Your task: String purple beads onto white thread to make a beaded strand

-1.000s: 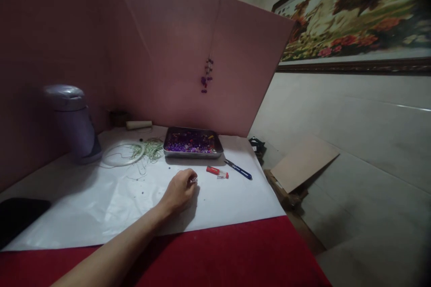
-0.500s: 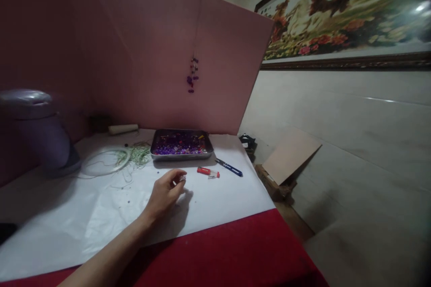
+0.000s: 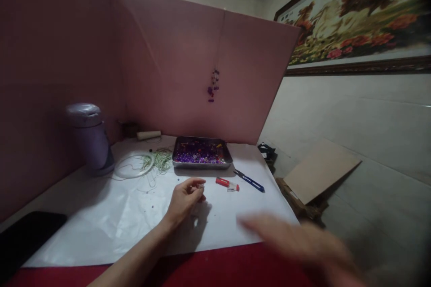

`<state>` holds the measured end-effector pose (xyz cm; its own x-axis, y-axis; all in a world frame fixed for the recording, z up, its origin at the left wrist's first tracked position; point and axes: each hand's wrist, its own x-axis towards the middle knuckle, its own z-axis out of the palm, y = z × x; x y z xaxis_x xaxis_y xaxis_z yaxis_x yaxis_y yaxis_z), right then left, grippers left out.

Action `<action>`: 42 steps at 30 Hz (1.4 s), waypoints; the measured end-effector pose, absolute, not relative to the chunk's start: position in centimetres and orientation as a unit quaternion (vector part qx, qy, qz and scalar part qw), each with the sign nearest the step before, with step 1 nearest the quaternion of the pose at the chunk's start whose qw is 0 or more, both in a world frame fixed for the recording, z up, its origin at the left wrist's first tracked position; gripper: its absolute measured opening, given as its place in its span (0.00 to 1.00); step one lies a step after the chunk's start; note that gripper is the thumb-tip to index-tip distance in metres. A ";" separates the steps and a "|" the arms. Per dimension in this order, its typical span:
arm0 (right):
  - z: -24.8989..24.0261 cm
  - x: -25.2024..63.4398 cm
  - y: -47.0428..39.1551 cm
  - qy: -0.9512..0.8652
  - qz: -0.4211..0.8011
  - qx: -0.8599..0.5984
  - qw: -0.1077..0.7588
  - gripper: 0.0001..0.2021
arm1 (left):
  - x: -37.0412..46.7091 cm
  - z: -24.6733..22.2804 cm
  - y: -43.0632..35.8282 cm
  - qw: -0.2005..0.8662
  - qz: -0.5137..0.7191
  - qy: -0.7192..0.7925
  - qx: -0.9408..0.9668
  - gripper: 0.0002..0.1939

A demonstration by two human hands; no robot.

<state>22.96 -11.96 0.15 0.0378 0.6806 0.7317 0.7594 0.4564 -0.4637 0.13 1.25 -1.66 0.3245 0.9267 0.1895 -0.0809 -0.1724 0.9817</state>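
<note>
My left hand (image 3: 184, 197) hovers over the white sheet (image 3: 117, 228), thumb and fingers pinched on a small clear bead-like piece (image 3: 201, 186), mostly hidden by the fingertips. Smeared by motion, my right hand (image 3: 292, 240) is over the near right edge of the table, and its finger state does not show. Beyond the left hand sits a metal tray (image 3: 202, 166) of purple, red and clear beads. To the right of that hand lie a red lighter (image 3: 227, 184) and dark blue thread snips (image 3: 249, 180).
At left stand a purple bottle (image 3: 90, 139), a white ring (image 3: 126, 175) and tangled green thread (image 3: 161, 160). A black flat object (image 3: 32, 233) lies near left. A beaded strand (image 3: 213, 87) hangs on the pink panel (image 3: 168, 63). Red cloth (image 3: 208, 264) borders the front.
My right hand has come into view from the lower right. The left hand still pinches the small clear piece. The whole view has shifted, so everything sits farther right.
</note>
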 end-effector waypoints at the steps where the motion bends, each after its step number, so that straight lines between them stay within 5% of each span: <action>1: 0.8 23.6 -9.9 -0.696 -0.044 -0.547 0.463 0.19 | 0.1 -1.4 1.3 0.571 0.464 0.351 0.580 0.12; 6: 1.1 25.9 -3.2 -0.649 -0.078 -0.747 0.125 0.13 | -0.3 -0.7 1.4 0.684 0.473 0.321 0.452 0.17; 14: -1.0 25.7 -1.4 -0.642 -0.088 -0.761 0.026 0.14 | -0.9 0.3 0.9 0.775 0.460 0.238 0.361 0.11; 22: 0.7 25.7 -2.8 -0.670 -0.077 -0.729 0.117 0.18 | -1.4 1.4 0.8 0.792 0.435 0.262 0.339 0.14; 27: 2.3 19.9 -4.8 -0.737 0.144 -0.565 0.341 0.17 | -1.6 1.6 0.8 0.802 0.438 0.261 0.311 0.12; 42: -0.4 15.5 -4.4 -0.704 0.281 -0.504 0.414 0.14 | -1.5 0.4 1.0 0.803 0.437 0.264 0.305 0.07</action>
